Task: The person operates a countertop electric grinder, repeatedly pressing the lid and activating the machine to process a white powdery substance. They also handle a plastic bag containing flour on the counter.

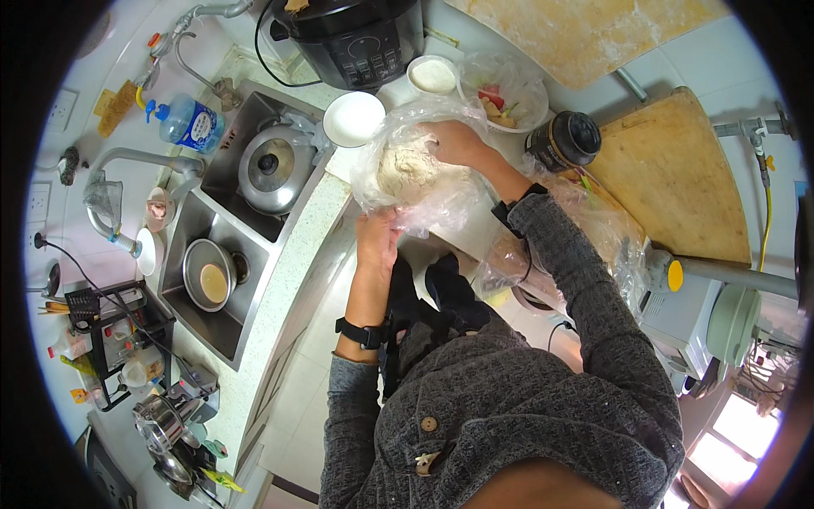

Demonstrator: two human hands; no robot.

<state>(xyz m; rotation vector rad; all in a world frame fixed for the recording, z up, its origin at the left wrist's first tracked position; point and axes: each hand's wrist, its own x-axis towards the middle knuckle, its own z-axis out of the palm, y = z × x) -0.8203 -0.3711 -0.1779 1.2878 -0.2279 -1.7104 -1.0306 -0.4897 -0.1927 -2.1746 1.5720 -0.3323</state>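
Note:
A clear plastic bag lies opened out on the counter, with pale flour inside. My left hand pinches the near edge of the bag. My right hand reaches into its far right side, fingers bent down at the flour; whether they hold anything is hidden. Just left of the bag stands a white bowl with white contents. A smaller white bowl of pale powder sits behind the bag. To the right of that bowl, a white basket holds a plastic bag with red and yellowish items.
A black electric cooker stands at the back. On the left, a double steel sink holds a lidded pot and a metal bowl. A black jar and wooden boards are on the right.

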